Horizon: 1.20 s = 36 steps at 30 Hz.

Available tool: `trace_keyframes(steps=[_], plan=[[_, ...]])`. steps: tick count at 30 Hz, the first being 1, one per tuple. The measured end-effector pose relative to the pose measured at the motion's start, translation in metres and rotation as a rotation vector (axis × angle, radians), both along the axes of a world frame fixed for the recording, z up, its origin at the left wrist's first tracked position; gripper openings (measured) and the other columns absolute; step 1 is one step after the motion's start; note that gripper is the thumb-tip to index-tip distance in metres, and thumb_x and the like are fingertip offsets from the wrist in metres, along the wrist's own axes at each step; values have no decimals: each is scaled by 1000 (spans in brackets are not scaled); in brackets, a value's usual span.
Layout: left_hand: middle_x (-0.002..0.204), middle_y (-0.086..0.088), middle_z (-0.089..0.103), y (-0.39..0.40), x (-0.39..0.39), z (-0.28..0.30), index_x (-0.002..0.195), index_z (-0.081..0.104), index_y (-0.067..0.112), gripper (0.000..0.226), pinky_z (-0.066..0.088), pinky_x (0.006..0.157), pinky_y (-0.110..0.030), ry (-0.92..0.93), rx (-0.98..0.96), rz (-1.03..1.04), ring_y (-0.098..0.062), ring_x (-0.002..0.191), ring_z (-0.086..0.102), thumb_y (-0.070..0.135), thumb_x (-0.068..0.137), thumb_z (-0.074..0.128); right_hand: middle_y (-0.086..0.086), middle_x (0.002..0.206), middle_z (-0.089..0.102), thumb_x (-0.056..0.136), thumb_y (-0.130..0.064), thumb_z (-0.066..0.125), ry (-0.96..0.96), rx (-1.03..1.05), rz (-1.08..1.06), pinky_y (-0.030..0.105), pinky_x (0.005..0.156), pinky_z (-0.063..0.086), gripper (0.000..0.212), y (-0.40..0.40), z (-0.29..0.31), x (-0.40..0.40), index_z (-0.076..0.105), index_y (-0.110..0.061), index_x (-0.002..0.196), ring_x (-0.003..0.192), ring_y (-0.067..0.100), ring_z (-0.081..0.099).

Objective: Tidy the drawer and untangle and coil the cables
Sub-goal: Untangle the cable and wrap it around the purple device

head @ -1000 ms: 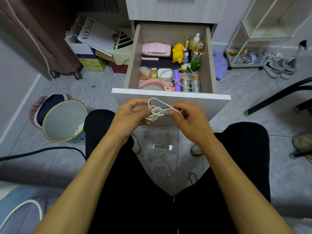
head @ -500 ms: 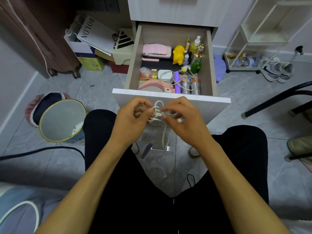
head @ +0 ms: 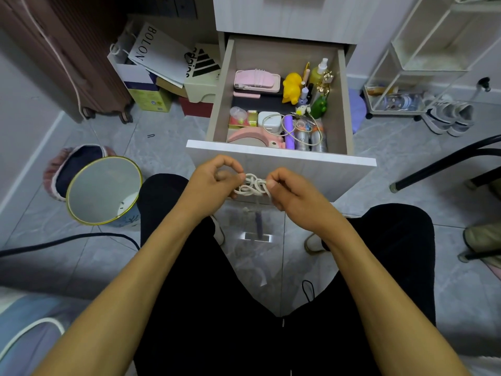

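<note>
A tangled white cable (head: 252,185) hangs in small loops between my two hands, just below the open drawer's front panel (head: 282,158). My left hand (head: 214,183) pinches the tangle's left side with curled fingers. My right hand (head: 291,195) pinches its right side. A blurred end of the cable dangles below the tangle. Inside the drawer lie a white charger (head: 269,122) with a thin cable (head: 315,134) looped over bottles, a pink case (head: 256,81), a yellow toy (head: 292,86) and a green bottle (head: 320,105).
A gold-rimmed waste bin (head: 104,189) stands on the floor at my left knee. Boxes and bags (head: 162,74) sit left of the cabinet. A black chair leg (head: 444,164) crosses at the right, with shoes (head: 447,118) and a wire rack (head: 423,66) behind.
My hands have drawn slightly apart and the cable's loops have tightened into a flatter bunch between them. A loose end now swings below the tangle.
</note>
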<state>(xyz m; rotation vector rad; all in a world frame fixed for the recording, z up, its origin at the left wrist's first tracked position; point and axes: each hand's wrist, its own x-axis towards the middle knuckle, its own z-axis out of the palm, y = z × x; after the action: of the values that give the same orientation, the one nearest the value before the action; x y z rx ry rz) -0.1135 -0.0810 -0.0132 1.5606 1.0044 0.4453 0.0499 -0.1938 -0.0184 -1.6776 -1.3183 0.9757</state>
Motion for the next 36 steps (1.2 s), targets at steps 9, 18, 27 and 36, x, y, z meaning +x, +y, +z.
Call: trace_keyframes(steps=[9,18,27,36], plan=[[92,7,74,-6,10,18,99,76,16,18,50,80,-17,44,239,-307,-4,86,66,10,95,59,-6,59,45,102,-16,46,129,1,-50,28,53,34,19,2,3,9,54,-19,85,51,8,37],[81,-2,76,-12,17,16,87,79,13,6,55,86,-36,1,61,-143,-22,85,71,13,85,73,5,64,63,102,-19,45,70,-86,12,33,54,42,20,3,10,13,52,-25,84,57,23,55],[85,-18,74,-28,16,5,84,76,0,9,56,81,-33,-122,-321,133,-29,86,72,4,80,70,-4,58,60,103,-22,44,30,-151,130,28,61,43,20,-3,16,16,53,-24,85,56,9,52],[83,-12,73,-28,36,11,87,72,2,12,57,83,-38,-199,-724,258,-24,82,71,5,83,61,-14,55,51,102,-23,45,25,-100,43,26,58,39,23,1,15,22,52,-26,80,53,3,44]])
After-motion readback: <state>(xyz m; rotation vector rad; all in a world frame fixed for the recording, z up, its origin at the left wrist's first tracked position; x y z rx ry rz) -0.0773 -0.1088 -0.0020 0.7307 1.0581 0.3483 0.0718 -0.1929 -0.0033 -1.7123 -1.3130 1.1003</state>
